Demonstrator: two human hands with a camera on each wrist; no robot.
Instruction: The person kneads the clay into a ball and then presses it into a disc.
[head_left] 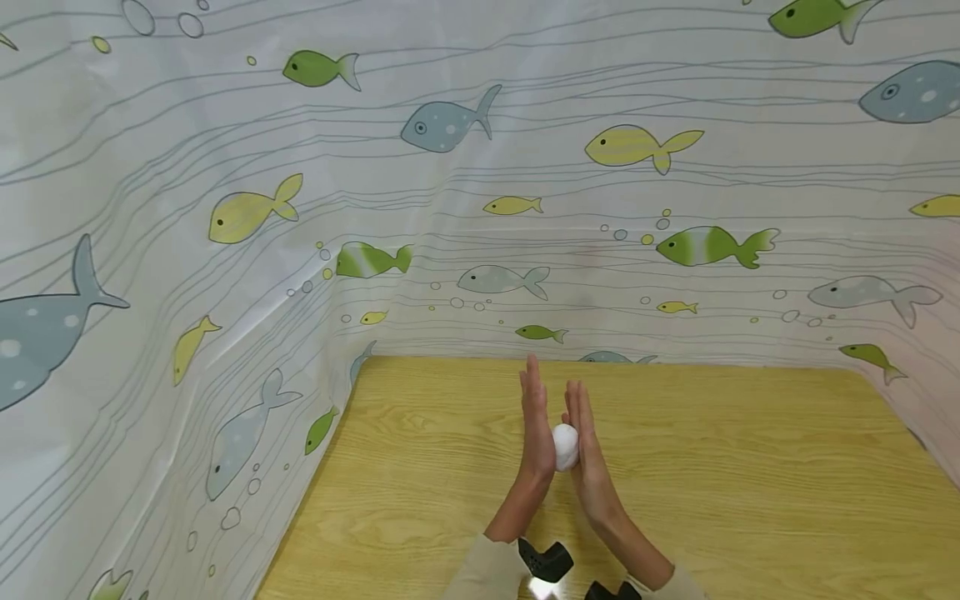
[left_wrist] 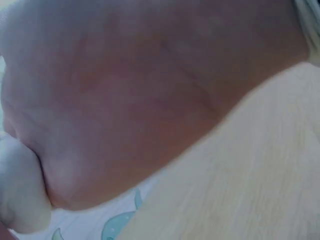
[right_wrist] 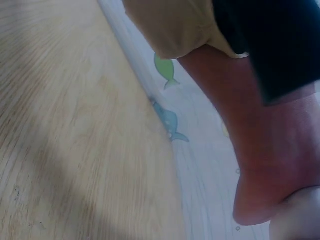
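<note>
A white, rounded lump (head_left: 566,447) with a smooth surface sits between two upright palms; its material cannot be told. My left hand (head_left: 537,433) presses it from the left with straight fingers pointing away from me. From the other side my right hand (head_left: 589,462) presses against it, its fingers straight too. In the left wrist view the white lump (left_wrist: 22,187) touches the left palm near the lower left corner. Part of the lump (right_wrist: 297,217) also shows under the palm in the right wrist view.
Below the hands lies a yellow wood-grain table (head_left: 750,467). A white sheet with printed fish (head_left: 442,225) hangs behind it and along its left and right sides. Black camera mounts (head_left: 546,561) sit at the wrists, by beige sleeves (head_left: 487,571).
</note>
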